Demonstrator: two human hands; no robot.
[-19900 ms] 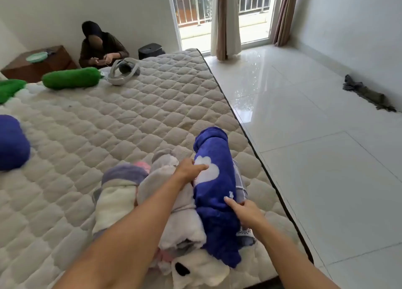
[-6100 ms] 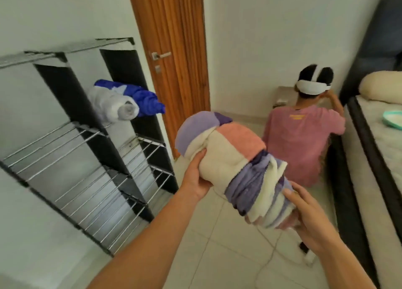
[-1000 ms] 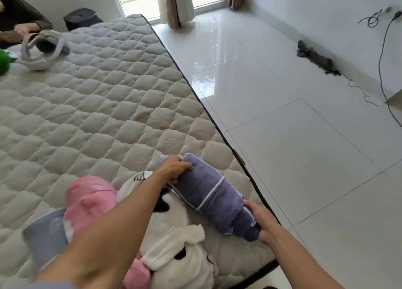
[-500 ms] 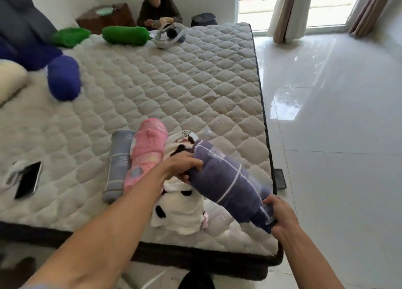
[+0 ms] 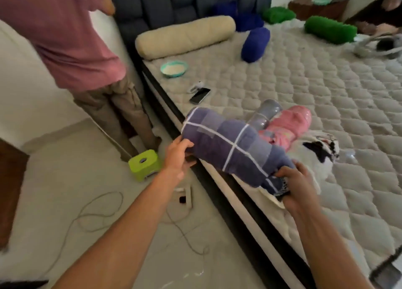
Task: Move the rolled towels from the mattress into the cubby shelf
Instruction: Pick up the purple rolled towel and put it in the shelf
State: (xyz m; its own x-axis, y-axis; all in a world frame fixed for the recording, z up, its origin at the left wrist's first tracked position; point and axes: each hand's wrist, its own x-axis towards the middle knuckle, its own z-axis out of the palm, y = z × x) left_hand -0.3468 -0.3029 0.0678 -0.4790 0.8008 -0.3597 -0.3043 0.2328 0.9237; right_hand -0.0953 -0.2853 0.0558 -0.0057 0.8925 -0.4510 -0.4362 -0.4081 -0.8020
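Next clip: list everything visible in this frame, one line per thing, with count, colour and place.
purple rolled towel: 1, purple with white lines, held over mattress edge
grey roll: 1, grey, mattress, behind purple towel
pink roll: 1, pink, beside grey roll
black-and-white towel: 1, mattress, right of pink roll
bolster: 1, cream, by headboard
blue rolls: 2 or 3
green rolls: 2, far side
bowl: 1, teal
phone: 1, dark
stool: 1, lime, floor
bystander: 1, pink shirt, standing
left hand: towel's far end
right hand: towel's near end
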